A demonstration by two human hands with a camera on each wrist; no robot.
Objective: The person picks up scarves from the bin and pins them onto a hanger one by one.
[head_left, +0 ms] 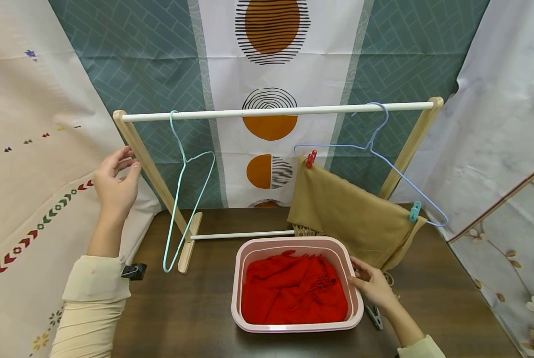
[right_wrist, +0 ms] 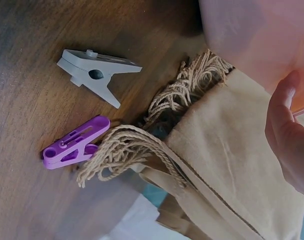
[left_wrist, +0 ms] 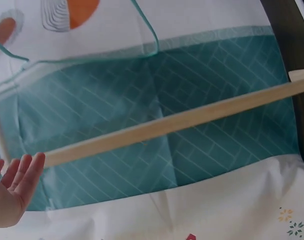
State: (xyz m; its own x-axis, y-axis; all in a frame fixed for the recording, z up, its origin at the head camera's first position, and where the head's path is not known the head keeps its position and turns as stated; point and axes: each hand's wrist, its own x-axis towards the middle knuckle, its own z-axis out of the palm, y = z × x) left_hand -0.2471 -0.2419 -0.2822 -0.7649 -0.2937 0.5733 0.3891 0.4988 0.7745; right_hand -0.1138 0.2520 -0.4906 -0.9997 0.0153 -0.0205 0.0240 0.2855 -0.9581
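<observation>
My left hand (head_left: 118, 181) is raised beside the left wooden post of the drying rack (head_left: 148, 169), fingers loosely bent and holding nothing. In the left wrist view its fingertips appear near the post's upper end. My right hand (head_left: 372, 282) holds the right rim of a pink plastic basin (head_left: 297, 327); some fingers are hidden. Inside lies a bunched red fringed cloth (head_left: 289, 291). A mint hanger (head_left: 179, 189) hangs bare at the rack's left. From a blue hanger (head_left: 385, 159) at the right hangs a tan fringed cloth (head_left: 338, 204), clipped by a red clothespin (head_left: 311, 158) and a teal clothespin (head_left: 414, 211).
On the dark wooden table (head_left: 177, 308) right of the basin lie a grey clothespin (right_wrist: 99, 72) and a purple clothespin (right_wrist: 74, 142), next to the tan cloth's fringe. The rack's white lower bar (head_left: 240, 234) runs behind the basin. Patterned cloths surround the table's back and sides.
</observation>
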